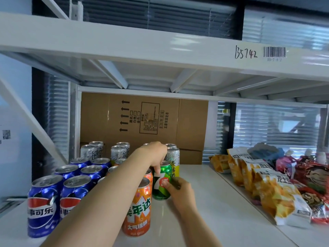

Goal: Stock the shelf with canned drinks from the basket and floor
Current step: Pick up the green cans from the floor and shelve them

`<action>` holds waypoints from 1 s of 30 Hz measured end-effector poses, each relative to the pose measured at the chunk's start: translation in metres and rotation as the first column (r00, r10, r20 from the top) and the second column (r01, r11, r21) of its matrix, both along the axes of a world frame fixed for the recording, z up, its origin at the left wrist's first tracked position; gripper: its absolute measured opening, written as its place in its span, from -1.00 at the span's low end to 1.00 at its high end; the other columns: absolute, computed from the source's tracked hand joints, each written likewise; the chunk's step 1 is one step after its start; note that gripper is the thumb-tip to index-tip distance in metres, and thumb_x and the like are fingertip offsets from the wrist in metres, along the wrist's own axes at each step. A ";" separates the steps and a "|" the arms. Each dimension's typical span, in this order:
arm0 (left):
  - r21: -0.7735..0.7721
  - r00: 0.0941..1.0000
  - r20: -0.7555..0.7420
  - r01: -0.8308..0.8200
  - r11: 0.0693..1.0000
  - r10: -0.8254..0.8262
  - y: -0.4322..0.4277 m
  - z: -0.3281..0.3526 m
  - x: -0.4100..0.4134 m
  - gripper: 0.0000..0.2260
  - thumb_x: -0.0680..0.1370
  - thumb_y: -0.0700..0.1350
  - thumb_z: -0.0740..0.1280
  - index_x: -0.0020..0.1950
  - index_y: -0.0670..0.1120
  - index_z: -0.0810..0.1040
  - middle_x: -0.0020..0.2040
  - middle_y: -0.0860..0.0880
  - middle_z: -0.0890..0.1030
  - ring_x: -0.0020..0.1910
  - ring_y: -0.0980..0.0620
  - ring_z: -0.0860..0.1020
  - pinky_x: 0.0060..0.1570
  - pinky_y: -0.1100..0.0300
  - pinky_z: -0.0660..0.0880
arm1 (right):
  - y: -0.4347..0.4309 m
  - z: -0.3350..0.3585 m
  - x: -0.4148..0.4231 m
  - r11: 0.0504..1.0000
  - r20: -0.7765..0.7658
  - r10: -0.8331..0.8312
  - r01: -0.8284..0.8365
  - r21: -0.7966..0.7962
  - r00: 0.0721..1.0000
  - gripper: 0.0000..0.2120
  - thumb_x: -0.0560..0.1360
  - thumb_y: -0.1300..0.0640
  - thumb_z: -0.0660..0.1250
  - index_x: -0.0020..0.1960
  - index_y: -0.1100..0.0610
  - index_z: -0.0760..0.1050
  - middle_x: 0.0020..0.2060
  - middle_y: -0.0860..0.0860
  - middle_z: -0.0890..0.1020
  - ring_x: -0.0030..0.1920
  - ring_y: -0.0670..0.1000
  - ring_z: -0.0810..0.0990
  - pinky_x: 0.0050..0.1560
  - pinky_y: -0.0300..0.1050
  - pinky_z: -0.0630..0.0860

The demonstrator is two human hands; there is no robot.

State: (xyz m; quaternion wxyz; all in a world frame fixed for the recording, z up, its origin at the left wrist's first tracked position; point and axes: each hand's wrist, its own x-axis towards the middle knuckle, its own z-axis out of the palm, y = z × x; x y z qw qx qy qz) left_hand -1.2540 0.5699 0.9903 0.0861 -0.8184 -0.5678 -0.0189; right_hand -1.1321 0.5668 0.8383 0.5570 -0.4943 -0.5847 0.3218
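1. Markings on beam (160, 49) overhead: handwritten "B5742". A barcode (274, 52) sits beside it, and the small print beneath is blurred, roughly "B5-7-4-2".
2. Green can (161, 184) stands upright on the shelf (213, 202). It is just right of the orange cans (138, 207) and in front of a yellow can (174, 160). Its label shows a white "7" with a red spot; the rest is covered by fingers.
3. Left hand (154, 154) comes over from above. Its fingers curl down round the green can's top rim and grasp it, hiding the lid.
4. Right hand (179, 189) grasps the same can lower down, with the thumb across the label and the fingers wrapped round the right side.
5. Orange cans: the front one bears white characters "美年达". Those behind are largely hidden by the left forearm.
6. Blue cans (43, 205) stand in rows at left. They carry a red-white-blue globe and a legible "可乐"; the leading characters are lost round the curve.
7. White cans (89, 152) at rear: "CHI" is readable, the remainder is not.
8. Yellow can: the top character is "茶". The lower ones are hidden behind the green can.
9. Carton (144, 120) at back has a row of arrows and boxed Chinese text too small to read.
10. Bags (267, 189) at right are yellow, with "挖土" partly visible. Red packs beyond are cut off by the frame edge.
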 end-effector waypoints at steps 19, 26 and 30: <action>-0.048 0.750 0.660 -0.016 0.999 0.044 -0.043 -0.004 -0.025 -0.58 0.55 -0.01 0.37 0.37 -0.11 0.49 0.31 -0.05 0.54 0.24 0.00 0.52 0.29 0.06 0.44 | -0.045 0.031 0.010 0.997 -0.165 -0.053 0.042 -0.070 0.985 -0.78 0.56 -0.01 0.33 0.02 0.14 0.60 -0.16 0.04 0.69 -0.09 0.00 0.65 0.04 0.00 0.60; 0.108 0.425 0.898 0.037 0.994 -0.113 -0.092 -0.021 0.007 -0.73 0.59 -0.02 0.31 0.24 -0.10 0.58 0.19 -0.04 0.62 0.17 0.02 0.55 0.26 0.04 0.45 | -0.102 0.061 0.047 0.995 -0.235 -0.098 0.101 0.003 0.967 -0.72 0.58 -0.05 0.29 -0.12 0.15 0.55 -0.18 0.11 0.64 -0.15 0.03 0.60 0.06 0.08 0.59; 0.158 0.158 0.973 0.066 0.985 -0.166 -0.112 -0.040 0.050 -0.73 0.59 -0.11 0.32 0.24 -0.19 0.56 0.16 -0.13 0.63 0.15 -0.04 0.58 0.25 -0.02 0.48 | -0.139 0.067 0.072 0.993 -0.275 -0.106 0.116 0.018 0.956 -0.74 0.59 -0.06 0.28 -0.07 0.13 0.55 -0.17 0.08 0.64 -0.15 0.00 0.60 0.05 0.02 0.59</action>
